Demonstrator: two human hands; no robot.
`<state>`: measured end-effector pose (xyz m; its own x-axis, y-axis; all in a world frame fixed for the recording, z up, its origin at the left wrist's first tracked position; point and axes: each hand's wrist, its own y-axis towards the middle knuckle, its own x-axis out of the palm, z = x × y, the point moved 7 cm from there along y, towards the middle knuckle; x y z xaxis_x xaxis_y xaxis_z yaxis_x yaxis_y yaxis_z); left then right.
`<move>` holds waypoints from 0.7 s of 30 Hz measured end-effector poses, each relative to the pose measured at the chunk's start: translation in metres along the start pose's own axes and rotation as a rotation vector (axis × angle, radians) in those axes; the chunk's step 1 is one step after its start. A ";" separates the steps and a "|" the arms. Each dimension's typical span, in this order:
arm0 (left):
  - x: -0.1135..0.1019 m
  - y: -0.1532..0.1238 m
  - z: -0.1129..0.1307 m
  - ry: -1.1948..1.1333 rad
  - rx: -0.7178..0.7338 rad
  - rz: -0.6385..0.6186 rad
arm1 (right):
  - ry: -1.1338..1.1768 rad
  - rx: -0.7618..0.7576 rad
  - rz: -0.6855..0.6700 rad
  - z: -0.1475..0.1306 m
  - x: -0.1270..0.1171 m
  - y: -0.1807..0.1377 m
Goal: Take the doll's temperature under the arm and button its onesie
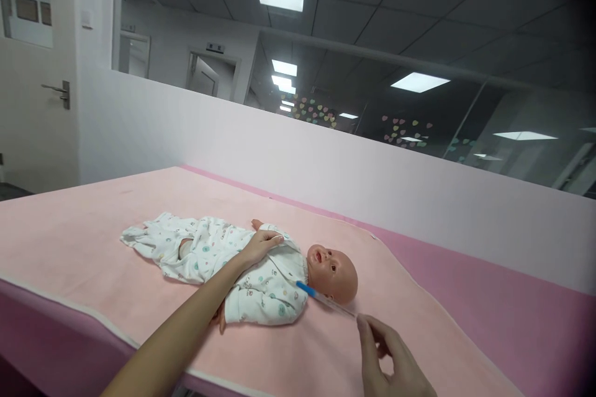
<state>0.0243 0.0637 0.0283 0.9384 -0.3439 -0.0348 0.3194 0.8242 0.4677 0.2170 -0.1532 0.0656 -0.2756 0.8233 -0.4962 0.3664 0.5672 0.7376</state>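
A baby doll (pixel 335 273) lies on its back, head to the right, in a white patterned shirt (pixel 270 294) and matching trousers (pixel 205 248). My left hand (pixel 261 247) is over the doll's chest, its fingers closed at the front edge of the shirt near the collar. In my right hand (pixel 388 347), at the lower right, a thin clear thermometer (pixel 326 302) is pinched by one end between thumb and fingers. Its blue end points left, just above the doll's shoulder, below the head; whether it touches the shirt I cannot tell.
The doll lies on a pink padded mat (pixel 139 189) with a pale edge, over a darker pink surface (pixel 437 267). Behind it runs a white low wall (pixel 316 155) with a large window above. A door (pixel 37 99) with a metal handle is at the far left.
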 end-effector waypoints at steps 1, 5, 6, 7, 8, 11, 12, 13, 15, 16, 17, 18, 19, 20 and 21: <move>0.000 0.000 0.000 -0.005 -0.002 0.008 | 0.034 -0.042 0.018 -0.010 0.005 0.008; 0.000 -0.001 0.005 0.003 0.002 0.010 | 0.103 -0.200 -0.016 -0.039 0.049 0.037; 0.000 -0.001 0.006 0.003 0.005 0.006 | 0.094 -0.243 -0.055 -0.046 0.064 0.042; 0.001 -0.001 0.007 -0.001 0.009 0.005 | 0.072 -0.276 -0.091 -0.051 0.079 0.047; 0.001 -0.001 0.008 -0.006 0.013 0.002 | 0.038 -0.296 -0.130 -0.055 0.093 0.052; 0.001 -0.001 0.008 -0.013 0.016 -0.004 | -0.090 -0.310 -0.278 -0.062 0.134 0.058; 0.001 0.000 0.007 -0.013 0.013 -0.005 | -0.133 -0.322 -0.331 -0.064 0.146 0.059; 0.001 0.000 0.005 -0.012 0.008 -0.004 | -0.173 -0.340 -0.375 -0.067 0.156 0.058; 0.000 0.001 0.002 -0.017 0.001 0.009 | -0.253 -0.369 -0.434 -0.072 0.173 0.058; 0.000 0.001 0.000 -0.024 -0.002 0.016 | -0.289 -0.371 -0.446 -0.074 0.178 0.059; -0.001 0.001 -0.002 -0.032 -0.002 0.023 | -0.321 -0.363 -0.452 -0.075 0.182 0.060; -0.001 0.002 -0.003 -0.039 0.001 0.026 | -0.347 -0.351 -0.461 -0.075 0.186 0.061; -0.001 0.002 -0.004 -0.044 0.006 0.028 | -0.367 -0.338 -0.471 -0.075 0.189 0.062; 0.000 0.002 -0.004 -0.043 0.014 0.027 | -0.380 -0.330 -0.481 -0.076 0.191 0.064; 0.000 0.002 -0.004 -0.037 0.022 0.026 | -0.387 -0.324 -0.491 -0.076 0.193 0.065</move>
<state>0.0252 0.0672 0.0256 0.9406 -0.3393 0.0101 0.2916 0.8231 0.4873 0.1196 0.0409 0.0528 0.0170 0.4561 -0.8898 -0.0193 0.8899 0.4557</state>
